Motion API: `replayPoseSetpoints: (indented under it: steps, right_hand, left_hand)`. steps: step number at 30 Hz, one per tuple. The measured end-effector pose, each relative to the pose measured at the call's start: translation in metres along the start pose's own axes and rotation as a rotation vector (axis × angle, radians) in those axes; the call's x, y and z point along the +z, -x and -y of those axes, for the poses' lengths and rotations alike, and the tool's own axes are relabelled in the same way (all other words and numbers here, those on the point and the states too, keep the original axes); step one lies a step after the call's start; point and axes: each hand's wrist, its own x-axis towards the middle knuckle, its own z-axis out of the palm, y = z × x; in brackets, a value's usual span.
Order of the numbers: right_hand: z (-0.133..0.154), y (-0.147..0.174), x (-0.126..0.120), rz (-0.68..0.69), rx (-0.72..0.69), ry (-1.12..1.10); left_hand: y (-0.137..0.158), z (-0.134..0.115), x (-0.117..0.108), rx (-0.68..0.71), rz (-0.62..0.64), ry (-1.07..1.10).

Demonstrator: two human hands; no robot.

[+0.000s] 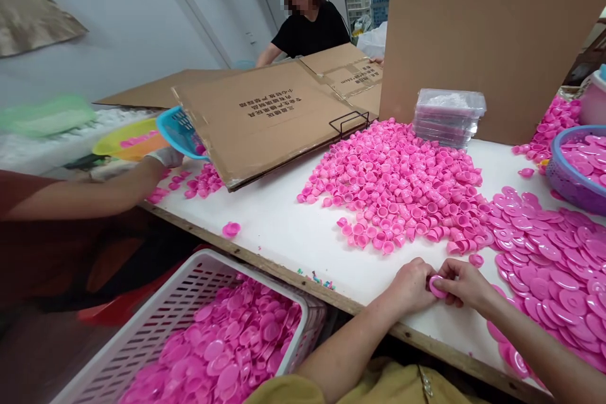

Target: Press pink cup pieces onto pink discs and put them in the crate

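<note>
At the table's front edge, my left hand (415,286) and my right hand (466,283) meet, fingers closed around one small pink toy cup (436,286). Its round rim faces up toward me; the fingers hide the rest. Just beyond my hands spreads a heap of pink toy cups (392,183). To their right lies a broad layer of flat pink toy saucers (558,265). One loose pink cup (476,260) rests close to my right hand.
A white basket (199,259) of pink pieces stands below the table edge at left. Cardboard sheets (265,120) lean across the table. Clear plastic boxes (447,115) are stacked behind the cups, and a purple basket (572,180) sits at right. Two other people work nearby, one with a gloved hand (165,156).
</note>
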Motion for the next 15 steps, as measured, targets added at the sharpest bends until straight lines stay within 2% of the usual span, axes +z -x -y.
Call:
replayPoseSetpoints:
  steps: [5, 11, 15]
  right_hand:
    - [0.010, 0.000, -0.004, -0.002, 0.045, 0.120]
    - [0.021, -0.010, -0.011, 0.121, 0.167, 0.229]
    - [0.019, -0.014, -0.015, 0.136, 0.191, 0.280]
  left_hand:
    - [-0.008, 0.004, -0.018, 0.001, 0.226, 0.089]
    - [-0.031, 0.003, -0.026, -0.040, 0.363, 0.013]
    - [-0.040, 0.000, -0.027, -0.029, 0.469, -0.056]
